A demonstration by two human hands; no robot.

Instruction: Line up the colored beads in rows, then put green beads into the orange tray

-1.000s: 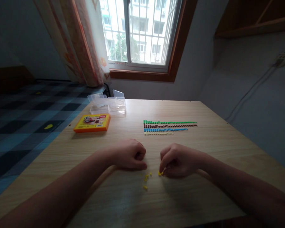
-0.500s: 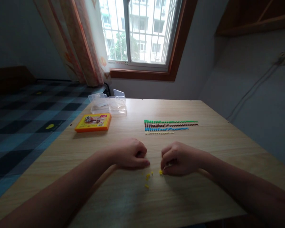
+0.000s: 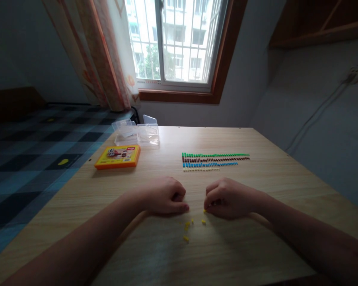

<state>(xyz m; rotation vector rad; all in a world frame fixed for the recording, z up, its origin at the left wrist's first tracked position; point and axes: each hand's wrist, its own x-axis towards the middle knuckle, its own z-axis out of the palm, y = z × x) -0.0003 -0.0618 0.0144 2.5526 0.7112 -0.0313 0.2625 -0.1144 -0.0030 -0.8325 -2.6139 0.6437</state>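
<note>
My right hand [image 3: 225, 197] is closed in a pinch just over the wooden table [image 3: 250, 254], with a tiny yellow building brick [image 3: 205, 211] at its fingertips. Opposite it, my left hand [image 3: 167, 196] rests on the tabletop with fingers curled in and thumb pointing right; anything inside that curl is hidden. Several loose yellow bricks [image 3: 187, 226] lie scattered in front of the hands, a single one [image 3: 203, 222] just below my right fingertips. Beyond the hands run rows of small bricks: green [image 3: 203, 155], brown [image 3: 203, 160], blue [image 3: 203, 165] and cream [image 3: 200, 169].
An orange and yellow box [image 3: 117, 156] lies at the table's left side. Behind it stand clear plastic containers [image 3: 137, 135] with raised lids. A bed with a checked cover [image 3: 62, 147] borders the table on the left, and a window [image 3: 181, 43] is straight ahead.
My right hand has lifted slightly away from a yellow brick that it was touching, and a yellow brick now shows at its fingertips. My left hand stays about where it was.
</note>
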